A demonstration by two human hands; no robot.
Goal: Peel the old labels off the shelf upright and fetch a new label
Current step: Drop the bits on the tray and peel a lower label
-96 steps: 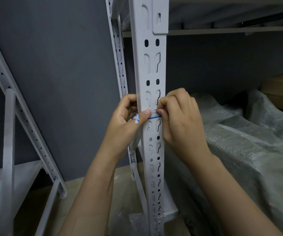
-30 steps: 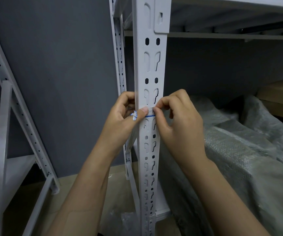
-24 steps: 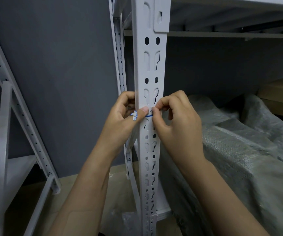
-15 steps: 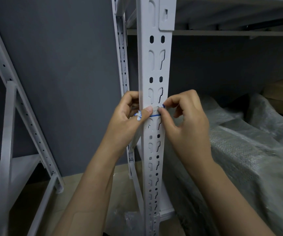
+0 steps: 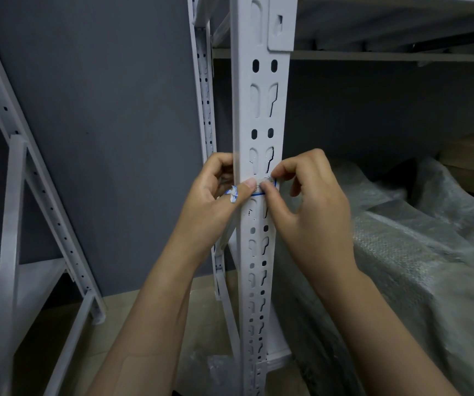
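A white perforated shelf upright runs down the middle of the view. A small white label with a blue border is stuck across it at hand height. My left hand grips the upright from the left, its thumb pressing on the label's left part. A crumpled blue-and-white scrap of label sticks to that thumb. My right hand pinches the label's right upper edge between thumb and forefinger.
A second white upright stands just behind. Another white rack frame leans at the left. Bubble-wrapped bulk fills the lower shelf on the right, with a cardboard box behind. A shelf deck spans above.
My right thumb and forefinger have shifted along the label and now pinch its upper right edge. The left hand has stayed on the upright. The camera has shifted slightly.
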